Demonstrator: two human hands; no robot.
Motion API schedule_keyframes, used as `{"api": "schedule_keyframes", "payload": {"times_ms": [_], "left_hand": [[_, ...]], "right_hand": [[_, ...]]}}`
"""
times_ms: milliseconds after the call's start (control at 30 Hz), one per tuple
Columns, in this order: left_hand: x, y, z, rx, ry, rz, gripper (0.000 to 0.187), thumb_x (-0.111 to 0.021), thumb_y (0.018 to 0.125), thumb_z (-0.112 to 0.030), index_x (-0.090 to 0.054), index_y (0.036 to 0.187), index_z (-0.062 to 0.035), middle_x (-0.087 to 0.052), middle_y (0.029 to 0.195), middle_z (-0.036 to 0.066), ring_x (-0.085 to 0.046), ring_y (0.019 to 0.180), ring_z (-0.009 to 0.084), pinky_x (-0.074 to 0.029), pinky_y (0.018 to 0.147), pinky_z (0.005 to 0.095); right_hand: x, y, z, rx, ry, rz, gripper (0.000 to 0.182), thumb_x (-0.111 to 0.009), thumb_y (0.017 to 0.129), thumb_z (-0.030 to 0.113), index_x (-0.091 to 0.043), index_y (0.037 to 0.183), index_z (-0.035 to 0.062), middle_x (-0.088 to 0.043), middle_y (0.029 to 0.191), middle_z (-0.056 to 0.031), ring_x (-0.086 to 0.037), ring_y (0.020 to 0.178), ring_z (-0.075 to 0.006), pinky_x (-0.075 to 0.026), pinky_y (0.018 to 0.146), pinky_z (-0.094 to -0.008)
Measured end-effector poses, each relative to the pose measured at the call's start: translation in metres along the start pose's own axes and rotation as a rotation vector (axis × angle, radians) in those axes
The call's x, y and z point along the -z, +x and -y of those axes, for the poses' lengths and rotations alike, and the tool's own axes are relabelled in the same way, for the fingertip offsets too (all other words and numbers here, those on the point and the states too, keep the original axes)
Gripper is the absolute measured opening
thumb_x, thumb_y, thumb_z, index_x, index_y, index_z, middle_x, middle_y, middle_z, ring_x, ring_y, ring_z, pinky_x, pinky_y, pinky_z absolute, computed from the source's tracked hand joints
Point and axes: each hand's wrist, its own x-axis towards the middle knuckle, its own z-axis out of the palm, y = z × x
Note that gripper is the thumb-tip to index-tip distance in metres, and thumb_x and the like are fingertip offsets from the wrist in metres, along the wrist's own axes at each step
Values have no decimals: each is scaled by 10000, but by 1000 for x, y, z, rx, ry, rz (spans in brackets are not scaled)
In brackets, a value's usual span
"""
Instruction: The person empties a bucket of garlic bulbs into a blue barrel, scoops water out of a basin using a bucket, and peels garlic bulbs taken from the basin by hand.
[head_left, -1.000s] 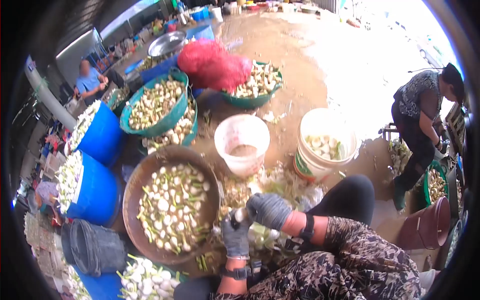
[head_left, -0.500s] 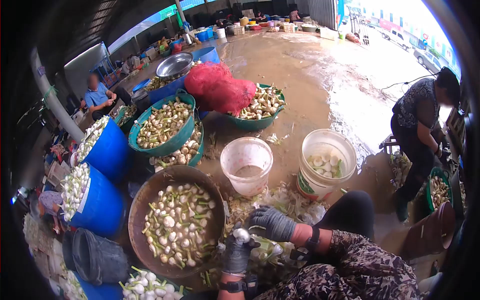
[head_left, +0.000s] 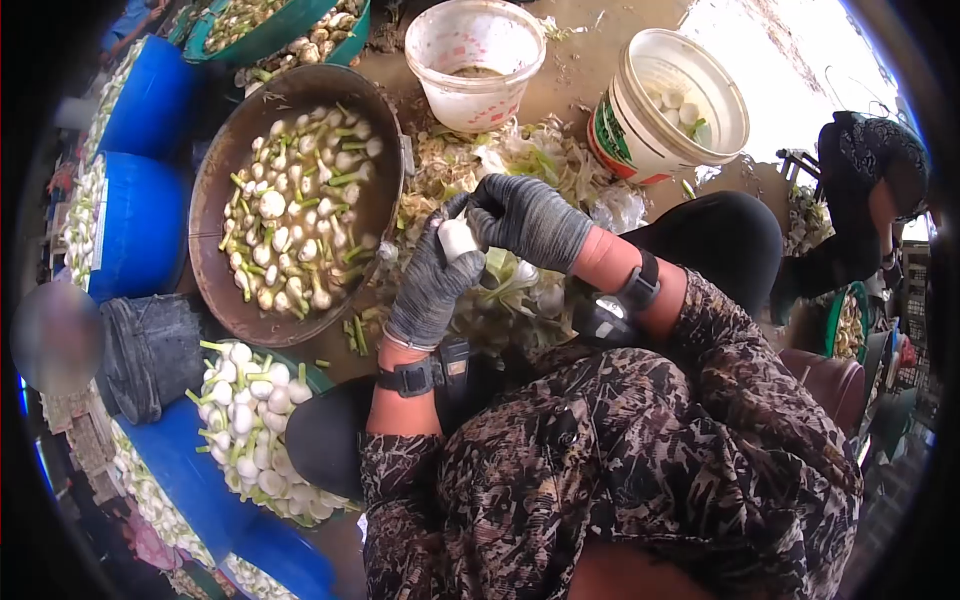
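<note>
Our left hand (head_left: pixel 428 300) has fingers and thumb wrapped round one white bulb (head_left: pixel 458 238), snug, with the pale side facing out. Our right hand (head_left: pixel 535 220) is bunched up close, fingertips bent in at the bulb's edge. Whether they're pinching anything or just pressing, we can't make out, since the knuckles hide it.

So what's new? Half a second ago there's a pale strip showing between the hands, and now we don't see it; the right fingers look more tucked in too. The camera has also dipped a lot, so more of our shirt (head_left: pixel 620 440) shows and everything sits higher. We wouldn't read that as the tubs moving.

Our take: the bulb is still mid-handling and hasn't been put down yet. It's up in the hands, over the scraps (head_left: pixel 560 160), with the brown tub (head_left: pixel 208 235) off to the left and the bucket (head_left: pixel 655 140) ahead to the right. That bucket has a few clean-looking bulbs (head_left: pixel 678 105) in it, while the ones in the tub (head_left: pixel 271 204) mostly have green stems on. Can't spot a blade from this angle, fwiw.
</note>
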Motion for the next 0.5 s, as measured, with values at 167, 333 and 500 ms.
{"api": "schedule_keyframes", "payload": {"times_ms": [167,333,500], "left_hand": [[-1,10,-4,-125,207,26,717,-604,771,-56,-307,1424,-33,-456,1296,98,-454,1159,172,-366,1035,301],[1,13,-7,-81,185,-28,636,-577,784,-47,-382,1389,-46,-494,1291,97,-502,1130,182,-401,1007,326],[-3,21,9,-234,743,-174,583,-620,794,-16,-448,1350,-56,-525,1185,107,-532,1064,208,-430,959,328]], "right_hand": [[-1,-2,-10,-129,365,52,193,-636,884,165,-612,950,-14,-639,802,-116,-578,760,-168,-489,711,-314],[14,-1,-5,-44,209,155,222,-667,867,211,-616,950,11,-661,814,-155,-656,772,-270,-503,718,-348],[6,-2,-16,-165,181,131,286,-674,846,287,-643,890,6,-663,781,-164,-650,737,-285,-506,710,-371]]}}
